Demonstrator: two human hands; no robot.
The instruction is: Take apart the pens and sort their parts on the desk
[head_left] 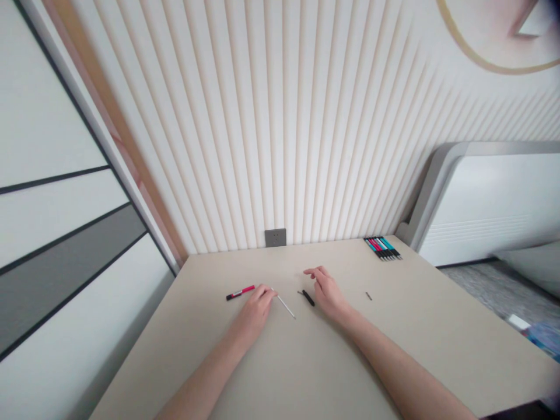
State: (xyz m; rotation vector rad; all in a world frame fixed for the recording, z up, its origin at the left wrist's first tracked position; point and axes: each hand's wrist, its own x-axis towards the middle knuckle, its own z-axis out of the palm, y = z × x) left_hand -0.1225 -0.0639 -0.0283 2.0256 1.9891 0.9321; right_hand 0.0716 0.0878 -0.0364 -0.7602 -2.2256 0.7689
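Note:
My left hand (261,297) pinches a thin white pen refill (286,307) by its upper end, and the dark tip points down to the right over the table. Just left of that hand lies a pink-and-black pen barrel (240,293). My right hand (324,289) has its index finger stretched out and the other fingers partly curled, with nothing visible in them. Beside it on the table rest a black pen grip piece (308,298) and a small thin part (300,292) at its upper end. Farther right lies a tiny dark piece, perhaps a spring (368,296).
Several pens (382,248) in teal, pink and black lie in a row at the table's (280,373) back right corner. A grey wall socket (275,237) sits behind the back edge. A bed headboard (485,204) stands to the right, a white cabinet (56,280) to the left.

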